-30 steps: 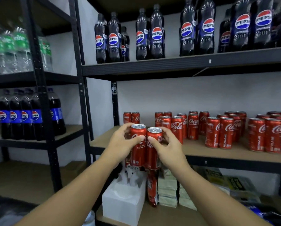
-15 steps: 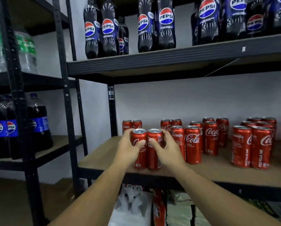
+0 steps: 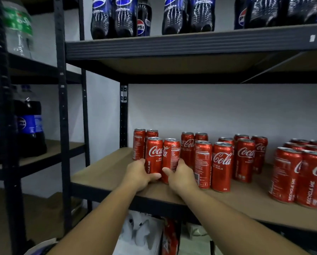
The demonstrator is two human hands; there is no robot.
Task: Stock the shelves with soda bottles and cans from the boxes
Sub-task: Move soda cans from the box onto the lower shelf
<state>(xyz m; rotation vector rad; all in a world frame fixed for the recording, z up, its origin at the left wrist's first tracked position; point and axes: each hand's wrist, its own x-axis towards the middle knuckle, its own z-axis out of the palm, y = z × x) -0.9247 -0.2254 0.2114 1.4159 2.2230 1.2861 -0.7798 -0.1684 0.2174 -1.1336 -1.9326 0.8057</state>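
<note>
Looking at a black metal rack (image 3: 62,107) against a white wall, we see its wooden middle shelf (image 3: 102,173) running from centre to the right edge. The upper shelf (image 3: 191,45) carries a row of dark Pepsi bottles (image 3: 174,17), tops cut off by the frame. A second rack to the left holds more Pepsi bottles (image 3: 29,126) with blue labels, and above them is a clear bottle (image 3: 18,28) with a green label, blurred.

On the middle shelf stand many red Coca-Cola cans (image 3: 222,166), upright, in small clusters of pairs running off to the right. Under this shelf we see white packaging (image 3: 141,234) and something red (image 3: 170,236), too dim to name.

Both forearms reach in from the bottom of the frame. The left can (image 3: 154,155) and right can (image 3: 171,155) are upright, touching side by side, at the left end of the shelf just in front of a back pair (image 3: 139,142). Their bases sit at board level; we cannot tell if they fully rest on it, as the thumbs cover part.

Our left hand (image 3: 138,173) wraps the lower part of the left can, thumb across the front. Our right hand (image 3: 181,174) wraps the right can low down, thumb also in front. The hands are close together, thumbs nearly meeting.
</note>
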